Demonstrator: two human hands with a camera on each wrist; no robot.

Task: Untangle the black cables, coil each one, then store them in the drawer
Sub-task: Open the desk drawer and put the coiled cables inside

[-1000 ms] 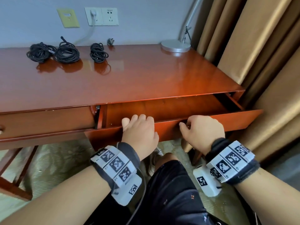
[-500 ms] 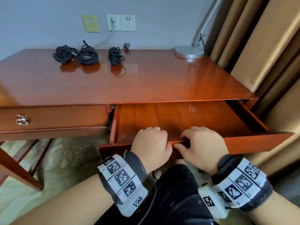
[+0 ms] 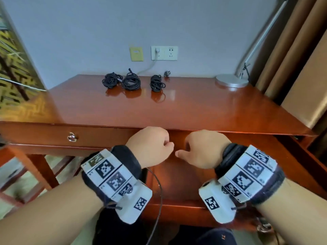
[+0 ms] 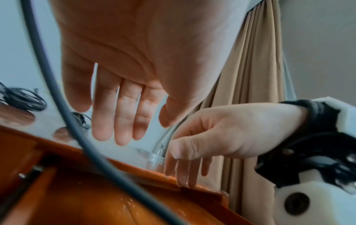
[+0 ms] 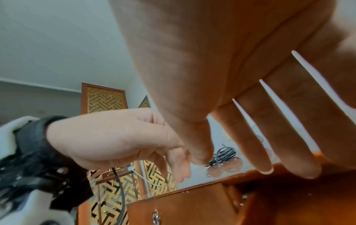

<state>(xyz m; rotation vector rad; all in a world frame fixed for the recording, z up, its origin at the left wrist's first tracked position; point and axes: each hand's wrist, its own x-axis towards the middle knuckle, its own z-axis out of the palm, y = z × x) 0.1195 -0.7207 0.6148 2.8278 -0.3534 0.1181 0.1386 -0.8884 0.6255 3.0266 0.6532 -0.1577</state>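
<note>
Three coiled black cables (image 3: 111,80) (image 3: 131,81) (image 3: 156,83) lie in a row at the back of the red-brown desk (image 3: 177,110), near the wall. The right drawer (image 3: 184,181) is pulled out below the desk edge, and its wooden floor shows bare. My left hand (image 3: 150,145) and right hand (image 3: 203,147) hover side by side above the drawer, just in front of the desk edge. In the wrist views the left hand (image 4: 119,115) and right hand (image 5: 260,137) have relaxed fingers pointing down and hold nothing. One coil (image 5: 223,153) shows past the right fingers.
The left drawer is closed, with a metal knob (image 3: 72,137). A silver lamp base (image 3: 231,80) stands at the back right, beside tan curtains (image 3: 300,68). A wall socket (image 3: 164,53) holds a white plug. A grey wrist-camera wire (image 4: 57,106) hangs by the left hand.
Both hands have let go of the drawer front and risen to the desk edge. The drawer came further out. The view has tilted up towards the wall.
</note>
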